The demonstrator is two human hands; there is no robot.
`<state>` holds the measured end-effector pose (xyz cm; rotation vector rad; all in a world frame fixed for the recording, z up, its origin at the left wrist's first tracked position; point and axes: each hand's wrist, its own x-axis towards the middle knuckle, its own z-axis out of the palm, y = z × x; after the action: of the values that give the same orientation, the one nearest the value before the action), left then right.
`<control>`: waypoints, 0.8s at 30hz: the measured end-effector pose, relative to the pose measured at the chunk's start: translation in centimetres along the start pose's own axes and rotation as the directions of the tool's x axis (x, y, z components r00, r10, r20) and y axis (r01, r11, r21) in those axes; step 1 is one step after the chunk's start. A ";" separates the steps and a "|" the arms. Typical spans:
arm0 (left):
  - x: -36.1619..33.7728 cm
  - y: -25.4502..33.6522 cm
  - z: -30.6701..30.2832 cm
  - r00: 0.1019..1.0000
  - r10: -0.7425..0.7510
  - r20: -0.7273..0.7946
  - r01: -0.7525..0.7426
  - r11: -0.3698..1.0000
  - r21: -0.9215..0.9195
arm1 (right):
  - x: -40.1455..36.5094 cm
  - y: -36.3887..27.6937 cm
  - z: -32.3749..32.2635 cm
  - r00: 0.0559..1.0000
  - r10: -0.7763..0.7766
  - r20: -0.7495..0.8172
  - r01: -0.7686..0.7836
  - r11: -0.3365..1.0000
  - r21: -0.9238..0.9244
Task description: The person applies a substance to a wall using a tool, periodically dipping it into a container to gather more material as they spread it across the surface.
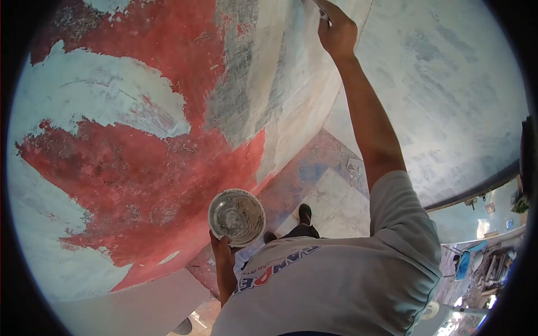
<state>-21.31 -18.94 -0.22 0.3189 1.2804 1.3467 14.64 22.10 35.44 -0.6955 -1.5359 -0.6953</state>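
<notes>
My left hand [222,246] grips the side of a round bucket [259,218] low down and close to my body. Grey-white paste is smeared over the bucket's inner wall and bottom. At the top of the view, my right arm stretches up and my right hand [339,32] is closed near the wall corner. A thin edge of something shows at its fingertips, cut off by the frame, and I cannot tell what it is. In front of me the wall [157,185] has red paint, pale blue-white patches and a grey scraped band.
To the right, a second wall [443,84] is covered in streaky grey-white and meets the first at a corner. Pale floor tiles [336,196] and my dark shoes [304,213] lie below. Assorted clutter [487,263] sits at the far right, near a blue item [463,265].
</notes>
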 end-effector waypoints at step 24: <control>4.8 -4.7 -3.8 0.985 0.157 0.074 -0.149 0.983 -0.104 | -9.0 2.1 2.1 0.987 0.161 0.019 -0.162 0.976 0.142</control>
<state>-23.17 -18.14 -7.63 0.4068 1.1352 1.5064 15.53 24.77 26.35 -0.7057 -1.5012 -0.4561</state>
